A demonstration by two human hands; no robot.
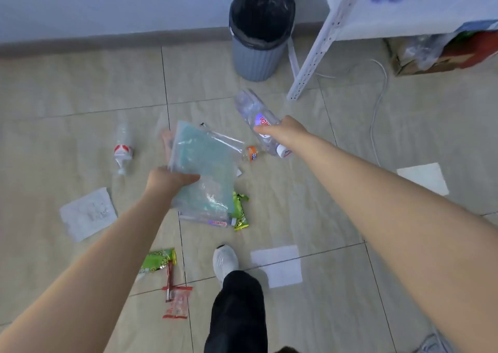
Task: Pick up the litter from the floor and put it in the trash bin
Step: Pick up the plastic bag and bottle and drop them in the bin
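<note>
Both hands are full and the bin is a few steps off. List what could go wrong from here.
1. The left hand pinches the plastic bags at one edge; one could slip out.
2. The white shoe stands amid wrappers and paper sheets, a likely slip.
3. The bottle in the right hand could bounce off the trash bin rim if thrown.

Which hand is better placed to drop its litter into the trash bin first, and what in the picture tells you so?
Probably the right hand. It holds the clear bottle stretched forward, nearer the black-lined trash bin. The left hand grips plastic bags farther back from it.
</note>
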